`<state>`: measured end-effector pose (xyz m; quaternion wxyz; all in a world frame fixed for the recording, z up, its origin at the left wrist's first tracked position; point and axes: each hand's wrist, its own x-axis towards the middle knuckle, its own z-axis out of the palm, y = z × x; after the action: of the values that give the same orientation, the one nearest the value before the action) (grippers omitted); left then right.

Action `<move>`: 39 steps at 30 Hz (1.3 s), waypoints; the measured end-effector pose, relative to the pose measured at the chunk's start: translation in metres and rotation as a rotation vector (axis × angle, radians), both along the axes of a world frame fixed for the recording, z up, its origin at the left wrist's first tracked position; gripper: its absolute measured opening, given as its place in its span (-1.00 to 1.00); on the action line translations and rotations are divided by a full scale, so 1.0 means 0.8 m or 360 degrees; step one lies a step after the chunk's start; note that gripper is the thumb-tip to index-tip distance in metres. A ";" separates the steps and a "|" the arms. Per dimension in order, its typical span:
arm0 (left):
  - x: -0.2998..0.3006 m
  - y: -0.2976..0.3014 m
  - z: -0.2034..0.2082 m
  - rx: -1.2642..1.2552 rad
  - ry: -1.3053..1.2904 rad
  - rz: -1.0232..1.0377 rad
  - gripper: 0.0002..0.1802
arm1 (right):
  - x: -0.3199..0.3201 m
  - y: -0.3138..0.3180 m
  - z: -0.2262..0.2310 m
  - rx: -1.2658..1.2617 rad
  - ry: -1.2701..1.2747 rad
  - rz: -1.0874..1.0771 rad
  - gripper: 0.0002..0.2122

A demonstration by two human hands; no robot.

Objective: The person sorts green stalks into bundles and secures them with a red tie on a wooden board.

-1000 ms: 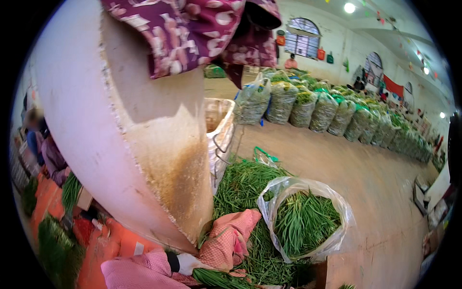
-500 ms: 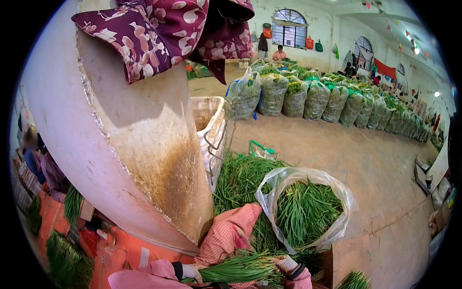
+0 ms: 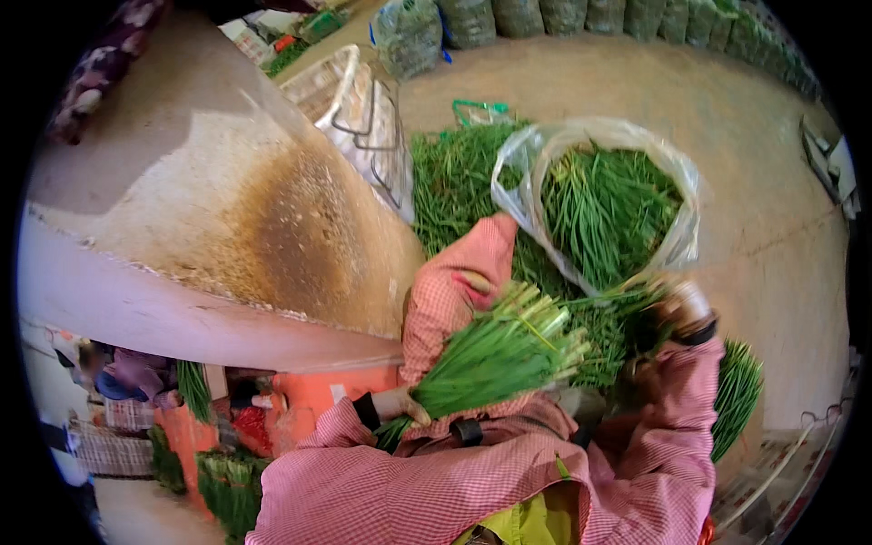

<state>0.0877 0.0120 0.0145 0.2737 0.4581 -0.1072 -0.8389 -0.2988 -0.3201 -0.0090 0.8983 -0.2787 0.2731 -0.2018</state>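
Note:
A thick bunch of garlic chives point(image 3: 500, 350) lies slantwise over my lap, with pale cut ends to the right. My left hand point(image 3: 404, 407) is closed round its leafy end. My right hand point(image 3: 683, 307), blurred, is raised at the near rim of a clear plastic bag point(image 3: 692, 222). A few loose green stalks point(image 3: 636, 295) trail leftward from its closed fingers. Inside the open bag stand more chives point(image 3: 604, 213). Another heap of chives point(image 3: 459, 182) lies on the floor left of the bag, and one more bundle point(image 3: 738, 400) sits right of my sleeve.
A large stained, pale curved panel point(image 3: 300, 227) fills the left. Behind it stands a white plastic crate point(image 3: 350, 91) with metal handles. Filled sacks point(image 3: 545, 18) line the far floor. At lower left are chive bundles point(image 3: 222, 486), orange matting point(image 3: 309, 404) and another person point(image 3: 132, 372).
My view has tilted down. My right hand has left the bunch's right end and moved up and right toward the bag. The left hand still holds the bunch.

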 end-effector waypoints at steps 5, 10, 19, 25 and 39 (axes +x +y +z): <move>-0.016 0.007 -0.006 0.0080 0.0045 0.0155 -0.58 | -0.037 0.038 0.032 -0.0267 -0.0097 -0.0943 -0.80; -0.023 -0.011 0.020 0.0045 -0.0263 0.0116 -0.52 | 0.012 0.101 0.037 -0.0653 0.0226 -0.0747 -0.68; -0.034 -0.035 0.032 -0.0772 -0.0890 -0.0029 -0.60 | 0.170 0.168 -0.121 -0.1430 0.0922 -0.0766 -0.82; -0.043 -0.045 0.043 -0.0893 -0.1407 -0.0048 -0.68 | 0.073 0.128 -0.039 -0.0423 0.0339 -0.0994 -0.82; -0.027 -0.095 0.080 -0.1839 -0.2954 -0.0817 -0.20 | 0.097 0.154 -0.040 0.0373 -0.0621 -0.1108 -0.83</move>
<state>0.0661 -0.0639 0.0781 0.0784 0.6743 -0.7337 -0.0288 -0.2213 -0.1970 -0.0410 0.8370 -0.0221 0.1967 -0.5101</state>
